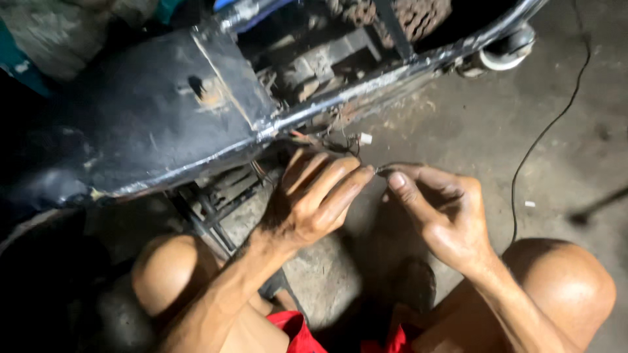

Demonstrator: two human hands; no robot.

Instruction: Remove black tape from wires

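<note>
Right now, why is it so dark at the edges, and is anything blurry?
In the head view, light falls on the left hand, the right hand and the concrete floor; the corners sink into shadow. The black metal frame shows a thin glare line along its edge. The thin wire pinched between the fingertips is small and slightly blurred.

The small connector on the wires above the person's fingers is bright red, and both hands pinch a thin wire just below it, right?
Not quite: the connector is white, not red, as the head view shows. The rest holds: the left hand and right hand pinch a thin wire just below it.
</note>
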